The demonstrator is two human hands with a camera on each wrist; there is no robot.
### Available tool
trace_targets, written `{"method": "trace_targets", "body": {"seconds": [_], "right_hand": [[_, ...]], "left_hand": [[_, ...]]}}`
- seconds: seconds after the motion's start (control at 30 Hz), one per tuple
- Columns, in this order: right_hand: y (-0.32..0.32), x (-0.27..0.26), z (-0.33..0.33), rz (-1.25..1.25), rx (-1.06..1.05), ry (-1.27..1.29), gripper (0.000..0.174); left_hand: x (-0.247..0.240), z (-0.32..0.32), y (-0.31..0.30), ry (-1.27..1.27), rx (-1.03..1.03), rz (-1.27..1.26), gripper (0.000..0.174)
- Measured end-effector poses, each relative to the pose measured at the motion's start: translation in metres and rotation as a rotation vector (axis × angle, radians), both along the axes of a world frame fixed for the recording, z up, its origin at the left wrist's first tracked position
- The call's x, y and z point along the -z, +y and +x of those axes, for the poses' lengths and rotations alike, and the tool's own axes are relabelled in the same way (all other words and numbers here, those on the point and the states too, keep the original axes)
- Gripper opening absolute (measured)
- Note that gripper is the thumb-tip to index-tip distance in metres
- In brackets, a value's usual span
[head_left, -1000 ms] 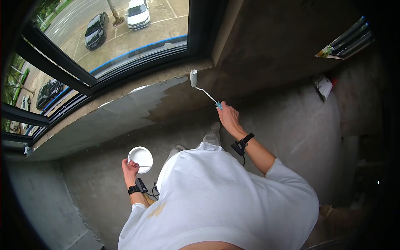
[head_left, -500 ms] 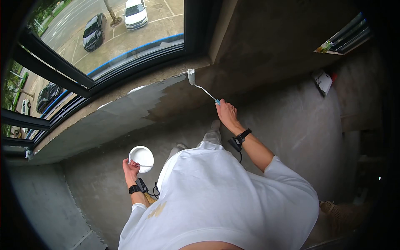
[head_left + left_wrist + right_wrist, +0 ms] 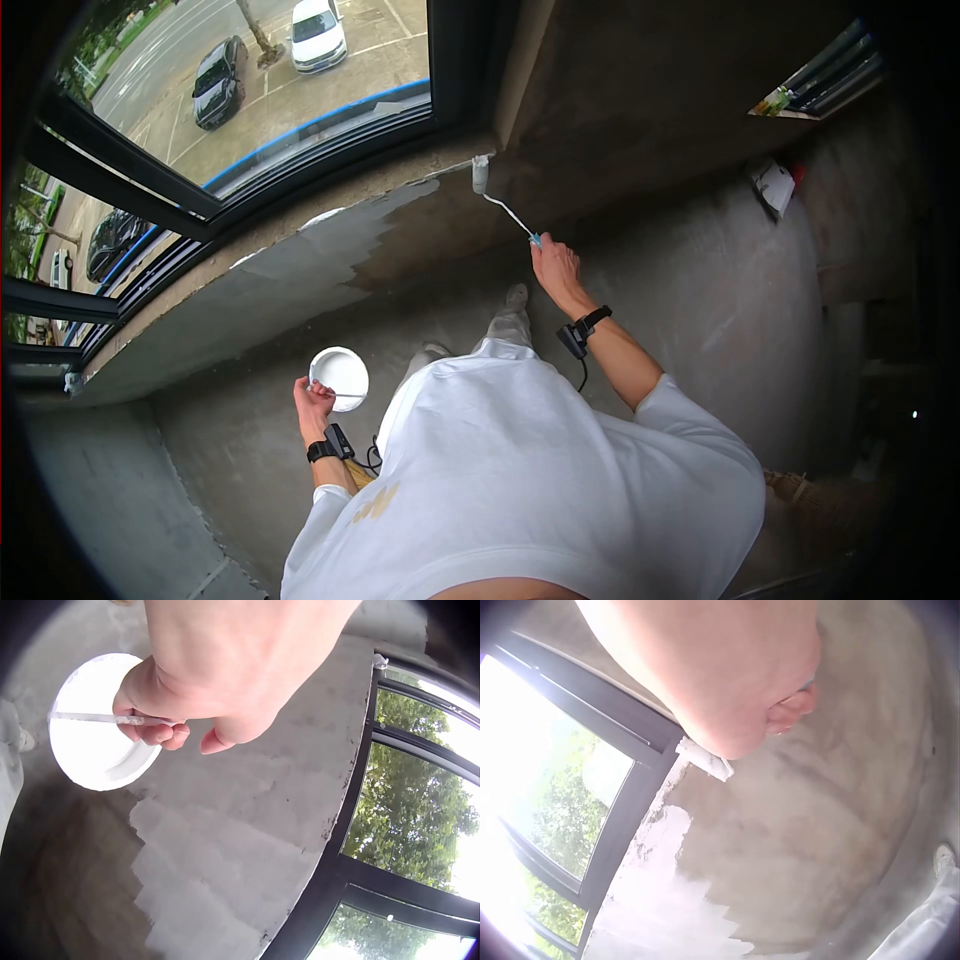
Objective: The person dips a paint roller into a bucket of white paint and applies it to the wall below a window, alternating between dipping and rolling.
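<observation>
Roller on a low concrete wall beneath a dark window frame, seen from above. The right hand has its grip clamped on the blue end of the roller's handle. The arm is stretched out, so the sleeve lies at 11 o'clock of the hand, pressed against the wall's top edge just under the sill. The wrist view shows the sleeve meeting bare concrete beside the pale painted patch. That patch spreads toward 8 o'clock of the roller in the head view, so the roller sits at its unpainted margin. The left hand pinches a thin white bar lying across the paint pot. It carries the pot low at 9 o'clock of the torso, probably to keep it level and within easy reach. Cars stand on the pavement outside.
</observation>
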State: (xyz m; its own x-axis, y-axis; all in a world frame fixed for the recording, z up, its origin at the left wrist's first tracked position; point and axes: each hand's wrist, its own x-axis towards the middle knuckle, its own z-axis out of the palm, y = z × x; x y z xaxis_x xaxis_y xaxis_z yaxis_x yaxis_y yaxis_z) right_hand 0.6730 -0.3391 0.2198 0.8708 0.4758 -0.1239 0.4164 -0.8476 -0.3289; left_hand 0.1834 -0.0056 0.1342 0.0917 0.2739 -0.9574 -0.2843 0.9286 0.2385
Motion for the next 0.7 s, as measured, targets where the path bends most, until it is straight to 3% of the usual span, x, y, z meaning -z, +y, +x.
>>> {"method": "trace_targets", "body": {"seconds": [0.33, 0.7], "right_hand": [[0.038, 0.0, -0.023, 0.065, -0.181, 0.054, 0.025], [0.032, -0.015, -0.014, 0.025, -0.191, -0.015, 0.024]], "left_hand": [[-0.01, 0.013, -0.005, -0.01, 0.022, 0.004, 0.027], [-0.011, 0.025, -0.013, 0.028, 0.014, -0.036, 0.027]]}}
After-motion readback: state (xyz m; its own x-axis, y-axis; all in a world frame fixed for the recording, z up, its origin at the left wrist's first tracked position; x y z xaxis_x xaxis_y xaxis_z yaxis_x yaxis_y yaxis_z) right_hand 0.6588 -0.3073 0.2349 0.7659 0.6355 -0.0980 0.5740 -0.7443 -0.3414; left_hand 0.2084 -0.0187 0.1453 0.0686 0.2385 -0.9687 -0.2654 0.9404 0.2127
